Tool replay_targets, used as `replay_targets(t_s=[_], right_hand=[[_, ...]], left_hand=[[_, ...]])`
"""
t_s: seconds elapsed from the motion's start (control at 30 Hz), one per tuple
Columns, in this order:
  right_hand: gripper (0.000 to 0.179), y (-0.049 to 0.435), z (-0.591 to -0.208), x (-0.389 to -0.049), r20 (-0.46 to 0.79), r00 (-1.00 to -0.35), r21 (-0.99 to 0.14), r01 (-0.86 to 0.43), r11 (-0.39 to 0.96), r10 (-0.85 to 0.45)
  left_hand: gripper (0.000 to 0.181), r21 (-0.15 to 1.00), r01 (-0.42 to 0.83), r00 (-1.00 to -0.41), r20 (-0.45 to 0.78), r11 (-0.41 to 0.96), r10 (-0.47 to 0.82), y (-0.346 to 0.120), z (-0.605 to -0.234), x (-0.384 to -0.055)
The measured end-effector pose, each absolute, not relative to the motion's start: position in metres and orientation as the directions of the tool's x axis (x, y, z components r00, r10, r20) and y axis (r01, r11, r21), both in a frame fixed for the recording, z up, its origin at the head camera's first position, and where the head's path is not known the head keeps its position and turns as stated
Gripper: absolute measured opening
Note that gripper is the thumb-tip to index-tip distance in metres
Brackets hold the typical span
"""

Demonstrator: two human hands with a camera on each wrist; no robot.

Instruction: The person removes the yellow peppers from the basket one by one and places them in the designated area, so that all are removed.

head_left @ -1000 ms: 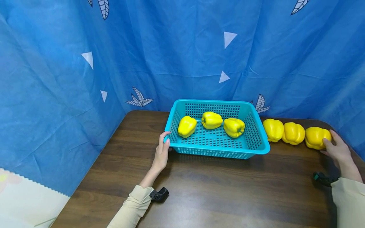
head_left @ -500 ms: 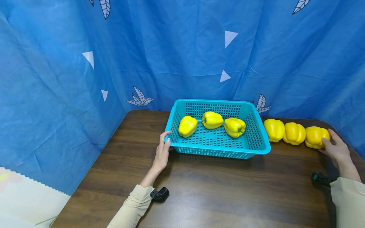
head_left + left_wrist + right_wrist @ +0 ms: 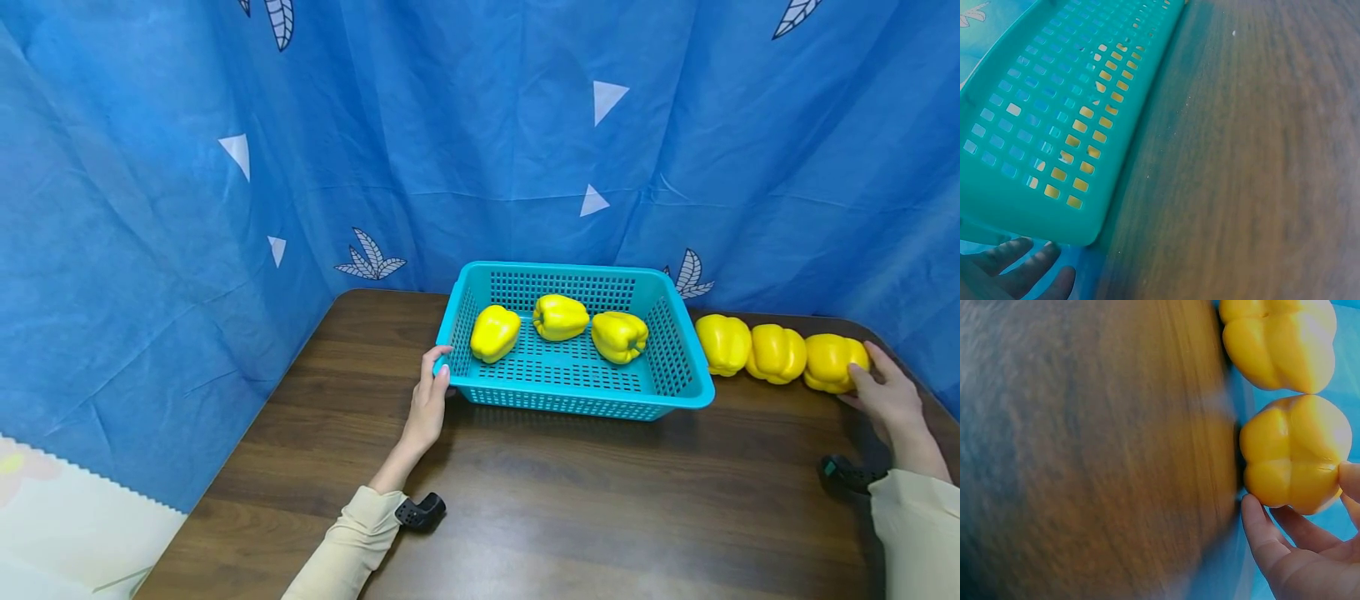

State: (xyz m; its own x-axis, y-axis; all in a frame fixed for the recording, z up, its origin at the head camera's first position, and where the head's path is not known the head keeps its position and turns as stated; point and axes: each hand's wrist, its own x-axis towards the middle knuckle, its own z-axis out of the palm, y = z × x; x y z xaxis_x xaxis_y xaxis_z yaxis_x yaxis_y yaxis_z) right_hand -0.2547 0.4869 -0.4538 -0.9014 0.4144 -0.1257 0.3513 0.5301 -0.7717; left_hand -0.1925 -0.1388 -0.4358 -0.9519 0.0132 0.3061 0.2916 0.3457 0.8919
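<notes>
My left hand (image 3: 427, 408) grips the near left corner of a turquoise plastic basket (image 3: 555, 400), thumb and index finger at its rim. Low in the left wrist view, fingertips (image 3: 1041, 262) of that hand show beside the basket's end. Inside the basket lie three yellow bell peppers, at left (image 3: 495, 333), middle (image 3: 560, 317) and right (image 3: 619, 337). My right hand (image 3: 892, 400) holds the outer end of the rightmost bell pepper (image 3: 828, 363) on the table. In the right wrist view its thumb and fingers touch opposite sides of this pepper (image 3: 1297, 453).
Two more yellow bell peppers, one by the basket (image 3: 723, 343) and one in the middle (image 3: 776, 353), complete a row at the right. Brown wood-grain table (image 3: 570, 500) underneath. A blue patterned curtain (image 3: 487, 167) hangs close behind the basket and peppers.
Both hands, the basket and the peppers keep their places. Only a slight shift of the head view shows.
</notes>
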Motion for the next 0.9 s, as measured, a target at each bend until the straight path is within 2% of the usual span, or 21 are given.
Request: replay_targets(t_s=[0.4,0.63,0.9], right_hand=[[0.058,0.447,-0.416,-0.231,-0.16,-0.89,-0.775,0.382,0.504,0.427],[0.063,0.491,-0.457,-0.255,-0.146,-0.896,-0.773,0.367,0.517,0.419],[0.062,0.494,-0.453,-0.257,-0.147,-0.887,-0.737,0.393,0.55,0.437]], left_hand=[[0.04,0.888,0.303,-0.948,0.318,0.347,0.014,-0.139,-0.434,-0.192],[0.04,0.89,0.291,-0.952,0.307,0.35,0.012,-0.139,-0.433,-0.192],[0.04,0.89,0.298,-0.95,0.311,0.344,0.017,-0.139,-0.433,-0.193]])
